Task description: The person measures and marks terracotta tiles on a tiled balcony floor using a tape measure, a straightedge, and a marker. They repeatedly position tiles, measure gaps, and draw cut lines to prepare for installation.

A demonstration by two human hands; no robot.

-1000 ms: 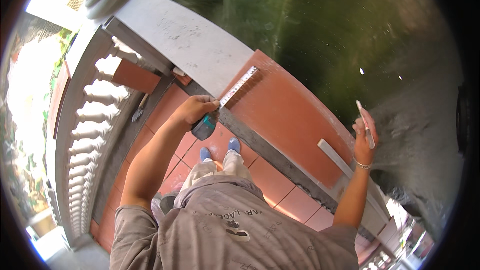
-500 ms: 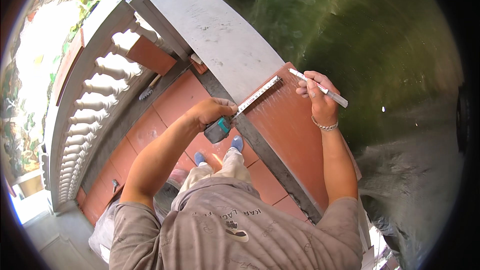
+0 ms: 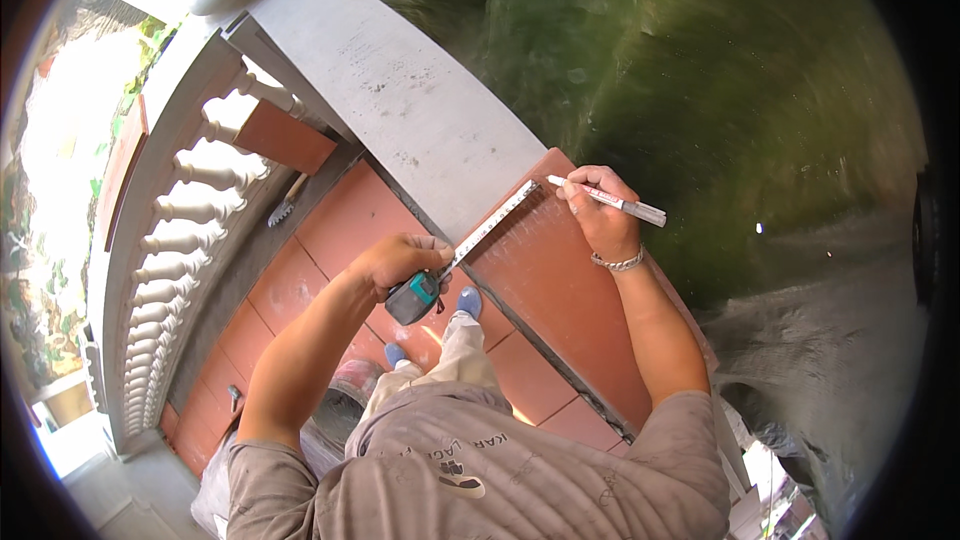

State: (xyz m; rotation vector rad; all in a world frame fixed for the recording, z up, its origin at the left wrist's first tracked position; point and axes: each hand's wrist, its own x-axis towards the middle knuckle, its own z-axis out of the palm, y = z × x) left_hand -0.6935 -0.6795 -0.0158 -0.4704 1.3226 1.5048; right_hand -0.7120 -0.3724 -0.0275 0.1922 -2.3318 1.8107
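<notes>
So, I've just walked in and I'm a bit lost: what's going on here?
The left hand holds a dark and teal tape measure, its white blade drawn out along one end of a reddish tile on the pale ledge. The right hand holds a white marker, tip close to the blade's far end.

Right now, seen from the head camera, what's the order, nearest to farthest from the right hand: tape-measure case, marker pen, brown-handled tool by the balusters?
1. Marker pen, held in the right hand.
2. Tape-measure case, leftward, at the left hand.
3. Brown-handled tool, farther left, by the balusters.
</notes>
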